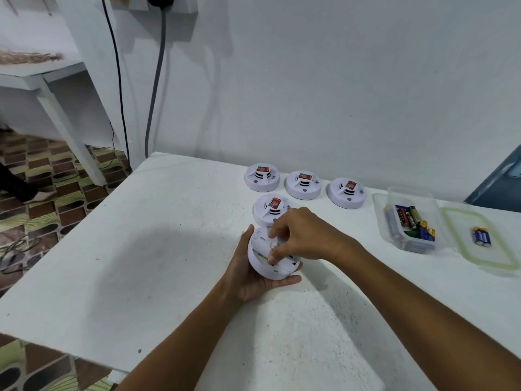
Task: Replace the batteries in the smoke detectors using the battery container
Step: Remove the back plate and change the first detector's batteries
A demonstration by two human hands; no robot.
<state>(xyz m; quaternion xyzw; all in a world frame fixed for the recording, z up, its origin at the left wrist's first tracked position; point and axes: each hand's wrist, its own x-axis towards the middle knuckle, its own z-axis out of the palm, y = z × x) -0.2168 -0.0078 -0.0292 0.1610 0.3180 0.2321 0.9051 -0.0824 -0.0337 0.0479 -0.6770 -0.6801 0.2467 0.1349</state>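
While the left hand cradled one upturned smoke detector above the table to steady it, right-hand fingers pinched inside its battery bay. Beyond it: four detectors. Right of it: one open battery container, one lid bearing two batteries.

A white table stands against a white wall, cables hanging, patterned floor left.
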